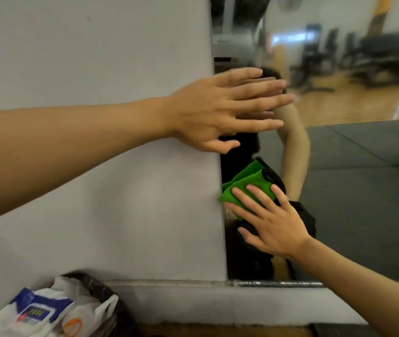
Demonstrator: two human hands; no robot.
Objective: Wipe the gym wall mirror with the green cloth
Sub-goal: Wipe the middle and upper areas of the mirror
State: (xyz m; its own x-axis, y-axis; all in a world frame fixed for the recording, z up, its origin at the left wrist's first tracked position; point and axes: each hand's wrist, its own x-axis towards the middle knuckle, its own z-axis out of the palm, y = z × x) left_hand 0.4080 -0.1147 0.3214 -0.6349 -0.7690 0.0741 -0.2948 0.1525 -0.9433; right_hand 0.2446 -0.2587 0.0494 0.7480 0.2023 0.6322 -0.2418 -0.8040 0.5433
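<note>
Green cloth [247, 188] pressed to the mirror [351, 190] at its left edge under my right grip [271, 222], released, fingers straight, my left grip [218, 110] released too, spread flat higher up

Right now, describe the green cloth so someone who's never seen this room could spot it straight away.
Find the big wall mirror, then follow its left edge where it meets the grey wall. Partway down that edge, the right hand presses a folded green cloth against the glass. It is the only bright green thing there; the left hand higher up holds nothing.
</note>
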